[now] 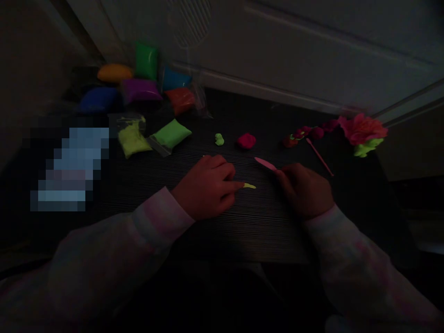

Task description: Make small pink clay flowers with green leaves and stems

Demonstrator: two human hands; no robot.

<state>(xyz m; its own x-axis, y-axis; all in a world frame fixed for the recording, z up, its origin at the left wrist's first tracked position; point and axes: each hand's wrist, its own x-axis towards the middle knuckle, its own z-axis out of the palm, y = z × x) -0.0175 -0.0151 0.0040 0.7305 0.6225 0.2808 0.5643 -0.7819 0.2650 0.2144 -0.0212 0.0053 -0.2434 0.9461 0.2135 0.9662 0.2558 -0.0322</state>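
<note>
Touching yellow strip (250, 186), left hand (208, 187) was half-curled, gripping nothing; right hand (307, 190) clasped pink tool (265, 163), strip's 1 o'clock. Heavy fingertip pressure risked tearing strip.

The tabletop (243, 236) bears coloured packets (141, 89) near its far left corner, a pink flower (360, 130) near its far right, a red lump (246, 141) between, a yellow strip (249, 186) nearer the front edge.
</note>
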